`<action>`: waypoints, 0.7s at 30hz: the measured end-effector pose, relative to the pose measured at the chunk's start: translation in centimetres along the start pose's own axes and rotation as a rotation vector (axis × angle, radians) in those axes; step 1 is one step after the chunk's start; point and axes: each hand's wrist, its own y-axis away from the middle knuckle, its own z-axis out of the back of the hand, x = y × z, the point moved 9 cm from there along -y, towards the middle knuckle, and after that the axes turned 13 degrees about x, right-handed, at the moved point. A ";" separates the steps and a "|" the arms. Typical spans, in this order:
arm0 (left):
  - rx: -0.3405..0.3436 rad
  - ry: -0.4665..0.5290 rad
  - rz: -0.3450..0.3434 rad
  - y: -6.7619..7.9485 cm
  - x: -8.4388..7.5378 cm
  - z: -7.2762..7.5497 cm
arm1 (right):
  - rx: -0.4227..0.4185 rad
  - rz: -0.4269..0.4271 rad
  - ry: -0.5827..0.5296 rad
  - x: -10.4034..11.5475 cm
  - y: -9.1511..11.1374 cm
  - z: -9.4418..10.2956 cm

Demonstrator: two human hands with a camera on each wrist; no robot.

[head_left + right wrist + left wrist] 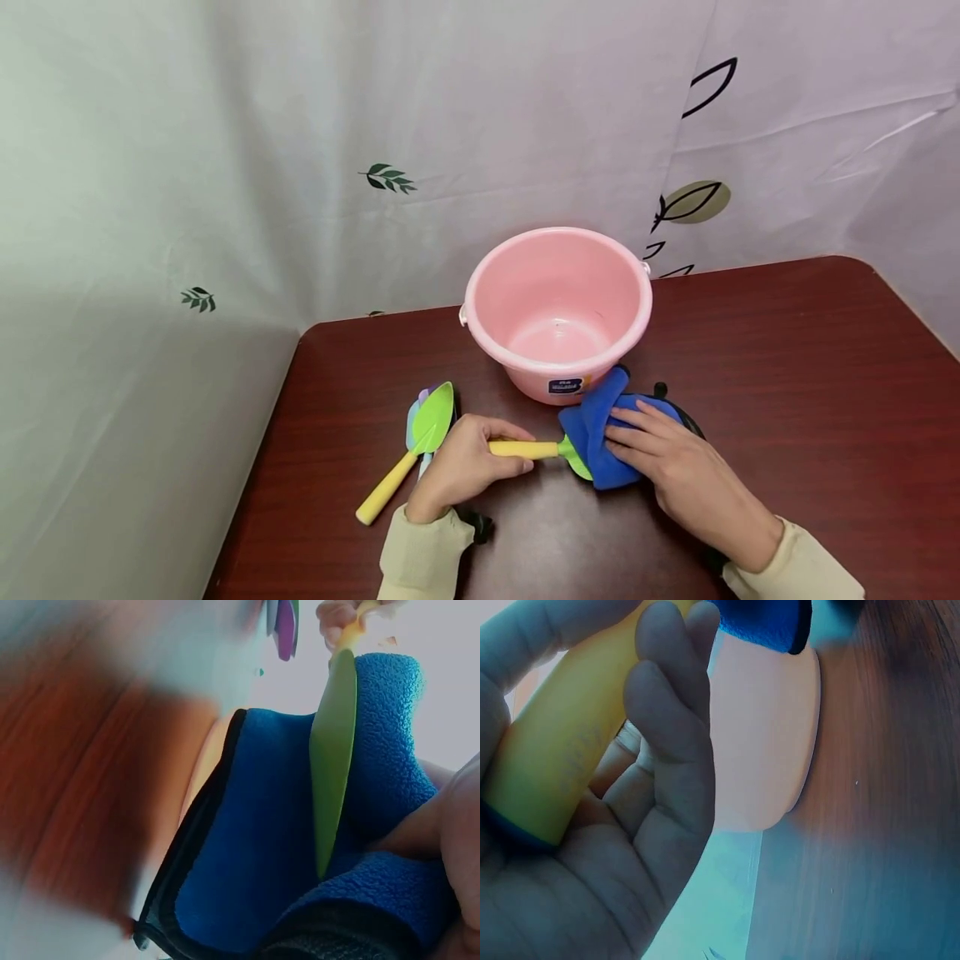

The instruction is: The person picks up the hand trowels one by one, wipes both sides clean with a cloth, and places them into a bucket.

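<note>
My left hand (468,458) grips the yellow handle of a small garden trowel (525,450), its fingers wrapped round the handle in the left wrist view. The trowel's green blade (335,742) points right, into a blue cloth (617,433) with black edging. My right hand (686,471) holds that cloth folded over the blade, fingers lying across its top. In the right wrist view, the fuzzy cloth (386,742) lies along both sides of the blade, and the blade's tip sits down in the fold.
A pink bucket (480,325) with a label stands just behind the cloth. Left of my left hand lies another green trowel (386,487) with a yellow handle, on top of blue and purple tools. A dark red table (787,375) bears everything, against a pale curtain (480,108).
</note>
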 end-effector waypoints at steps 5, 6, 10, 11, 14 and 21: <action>-0.001 0.003 0.006 0.2 0.2 0.3 | -0.034 -0.021 0.000 -0.9 0.4 0.8; 0.000 0.004 0.008 0.2 0.2 0.4 | -0.039 -0.025 -0.001 -1.1 0.5 1.0; 0.003 0.011 0.020 0.3 0.4 0.5 | -0.035 -0.044 -0.012 -1.7 0.7 1.2; 0.005 0.012 0.023 0.3 0.5 0.5 | -0.031 -0.046 -0.015 -1.8 0.8 1.2; 0.007 0.007 0.026 0.3 0.6 0.5 | -0.026 -0.053 -0.019 -2.1 0.9 1.4; -0.008 -0.008 0.014 0.2 0.7 0.9 | -0.054 -0.082 -0.025 -3.3 1.4 2.6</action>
